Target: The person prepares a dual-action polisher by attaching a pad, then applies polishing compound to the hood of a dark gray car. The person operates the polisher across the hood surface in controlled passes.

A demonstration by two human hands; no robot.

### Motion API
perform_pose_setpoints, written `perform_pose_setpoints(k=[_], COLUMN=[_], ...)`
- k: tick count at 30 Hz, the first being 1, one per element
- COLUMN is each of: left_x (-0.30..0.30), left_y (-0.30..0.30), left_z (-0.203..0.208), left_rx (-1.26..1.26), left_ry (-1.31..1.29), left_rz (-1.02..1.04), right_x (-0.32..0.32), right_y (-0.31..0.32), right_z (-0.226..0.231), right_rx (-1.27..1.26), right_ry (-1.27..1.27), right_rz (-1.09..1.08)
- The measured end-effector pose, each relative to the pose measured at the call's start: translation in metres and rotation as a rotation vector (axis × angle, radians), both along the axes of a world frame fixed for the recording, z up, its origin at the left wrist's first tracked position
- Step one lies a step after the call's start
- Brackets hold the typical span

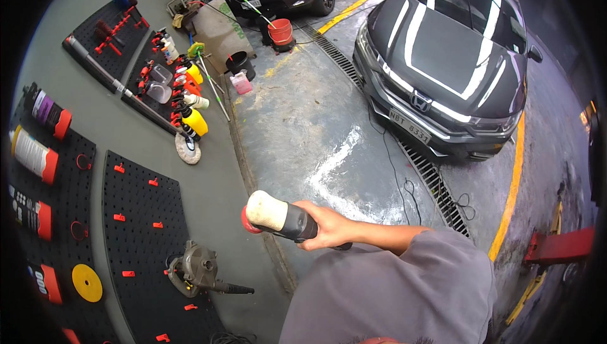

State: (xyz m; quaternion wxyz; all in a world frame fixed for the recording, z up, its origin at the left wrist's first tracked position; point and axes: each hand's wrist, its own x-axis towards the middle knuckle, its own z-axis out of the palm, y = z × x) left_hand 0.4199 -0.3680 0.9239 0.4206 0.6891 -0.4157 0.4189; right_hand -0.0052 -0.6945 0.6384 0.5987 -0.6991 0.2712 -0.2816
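Right now the right hand [325,227] is closing around the black body of a handheld polishing machine [281,217], fingers wrapped over the top and thumb underneath, holding it out at about waist height in front of the grey shirt [404,293]. The machine's pale, cream-coloured head is pointing toward the wall, with a red backing edge showing just behind it. The left hand is not showing anywhere in view, so its state cannot be told.

Judging from the pose, the person is carrying the polisher toward the black pegboard [142,236] on the grey wall, rather than working with it: the tool is hanging in the air, touching nothing, well apart from the dark grey car [442,53] parked across the wet concrete floor [310,123]. The panel nearest the tool is carrying small red hooks, a grey blower-like tool [199,271] below, and a yellow disc [86,282] further left.

If the tool is going onto the board, the next move is calling for lining its body up with a free pair of red hooks above the blower, keeping a firm hold until the weight is resting on them, and minding the cable [395,173] trailing over the floor drain [436,186].
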Motion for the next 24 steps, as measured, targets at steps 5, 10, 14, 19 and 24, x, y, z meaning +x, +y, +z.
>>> perform_pose_setpoints(k=[5, 10, 14, 19, 24], left_x=[-0.060, -0.102, -0.210, -0.265, -0.291], left_y=[-0.130, -0.303, -0.364, -0.371, -0.382], left_z=[-0.133, -0.342, -0.328, -0.270, -0.258], left_rx=[-0.222, -0.143, 0.248, 0.154, 0.080], left_ry=[1.073, 2.271, 1.931, 2.030, 2.035], left_rz=[-0.822, -1.112, -1.162, -1.406, -1.426], right_x=[-0.009, -0.013, -0.037, -0.064, -0.086], right_y=[-0.009, -0.022, -0.039, -0.046, -0.055], right_z=[0.006, 0.005, -0.001, 0.017, 0.032], right_rx=[0.003, -0.090, -0.024, 0.025, 0.086], right_ry=[-0.122, -0.141, -0.133, -0.173, -0.159], right_rz=[0.005, -0.115, -0.240, -0.270, -0.277])
